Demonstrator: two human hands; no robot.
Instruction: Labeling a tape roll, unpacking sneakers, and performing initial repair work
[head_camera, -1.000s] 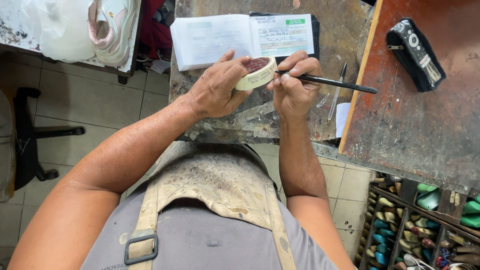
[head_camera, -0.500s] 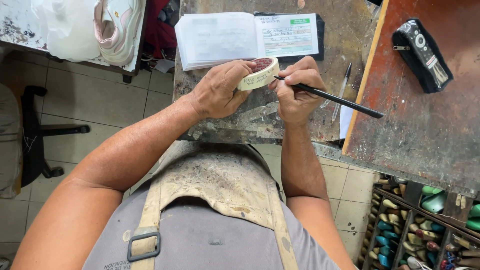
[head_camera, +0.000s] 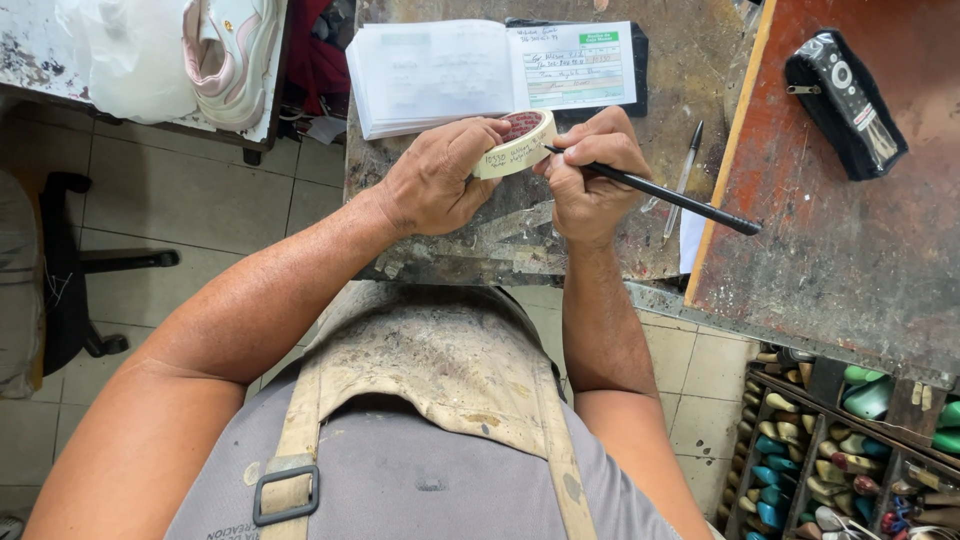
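My left hand (head_camera: 432, 182) grips a roll of cream masking tape (head_camera: 517, 146) and holds it tilted above the worn workbench (head_camera: 520, 230). My right hand (head_camera: 587, 180) holds a black pen (head_camera: 660, 192), its tip touching the outer face of the tape roll, where some dark handwriting shows. Just behind the hands lies an open receipt booklet (head_camera: 490, 72) with white pages and a printed slip on its right side.
A second pen (head_camera: 682, 180) lies on the bench right of my right hand. A black remote in a case (head_camera: 845, 100) rests on a red-brown board (head_camera: 850, 230). A white sneaker (head_camera: 228, 60) sits on the left table. A rack of coloured items (head_camera: 850, 450) stands lower right, an office chair (head_camera: 70, 270) left.
The pen tip has shifted slightly along the tape roll while both hands stay above the bench. The view has moved a little.
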